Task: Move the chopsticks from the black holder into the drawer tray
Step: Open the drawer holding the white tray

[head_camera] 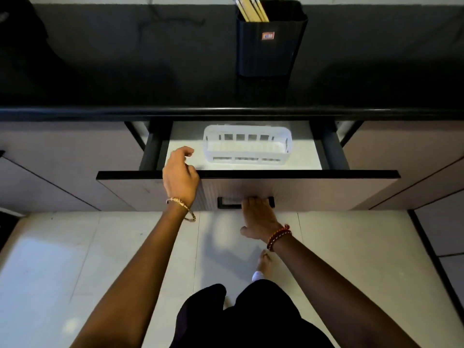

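Head view: chopsticks (pixel 251 7) stand in the black holder (pixel 271 41) on the dark surface (pixel 125 59), leaning to its left side w/ tops cut off by the frame edge; none moved yet. Below, the drawer (pixel 251 188) is partly out; white slotted tray (pixel 247 144) sits inside, towards the back, nothing in it. Right hand (pixel 259 217) has its fingers hooked on the drawer handle (pixel 244 202), thumb hanging free; left hand (pixel 179 172) hangs over the drawer's front edge, fingers loosely curled, holding nothing, prob. touching the edge but can't tell. Handling, as a judgement: sticks look thin, stiff, light, smooth so likely slippery; best pinched as a bundle near the upper-mid shafts above the holder rim, lifted straight up, then laid lengthwise in the tray; loose grip could let them fan out or drop.
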